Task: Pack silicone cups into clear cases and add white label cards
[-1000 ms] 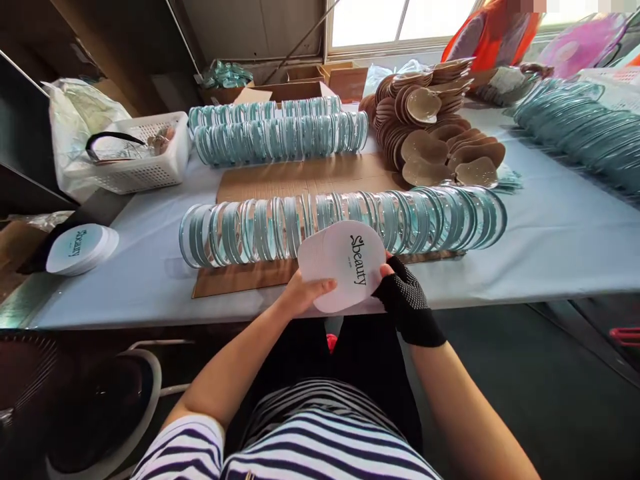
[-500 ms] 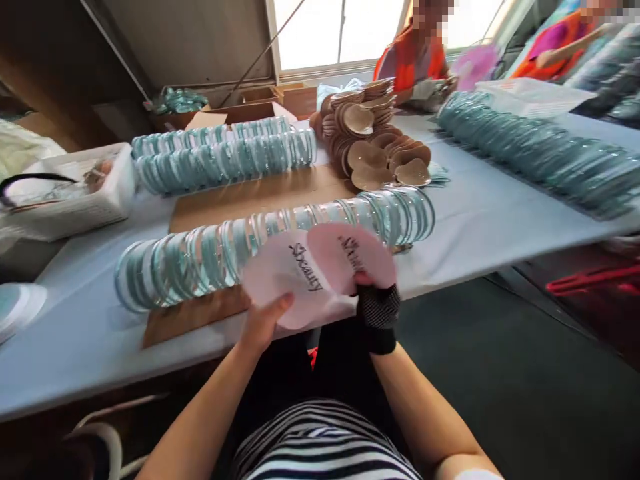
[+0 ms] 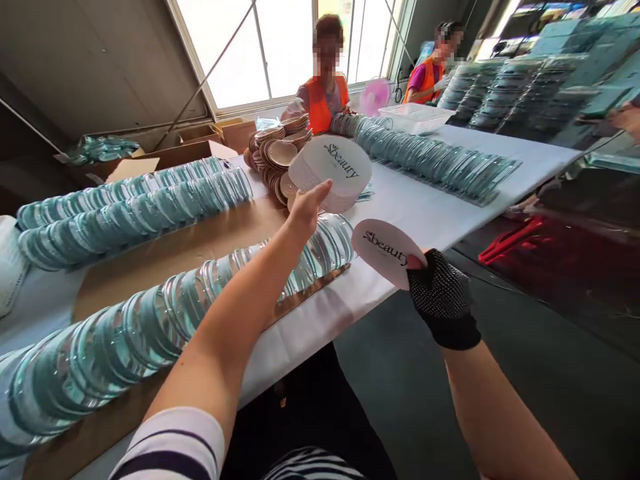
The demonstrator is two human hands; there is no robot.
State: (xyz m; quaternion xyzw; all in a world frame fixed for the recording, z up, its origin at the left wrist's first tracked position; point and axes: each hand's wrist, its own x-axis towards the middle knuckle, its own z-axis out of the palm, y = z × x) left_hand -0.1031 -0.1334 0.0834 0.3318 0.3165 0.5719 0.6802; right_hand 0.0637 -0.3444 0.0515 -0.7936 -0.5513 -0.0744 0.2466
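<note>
A single head-worn view is given, aimed forward and down along both forearms. The left hand (image 3: 306, 208) is seen farther out over the table (image 3: 450, 220), the right hand (image 3: 440, 297) nearer, both at close range.

Rows of teal-rimmed clear cases (image 3: 125, 207) are laid on cardboard (image 3: 200, 243) at left. Tan pads (image 3: 273, 157) are piled farther off. A white basket (image 3: 415, 117) is set far right.

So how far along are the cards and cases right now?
Done: clear round cases stand lined up in rows on the table. In hand: the left hand lifts a stack of cards; the gloved right hand holds a single card. Left: that whole stack remains undealt.
</note>
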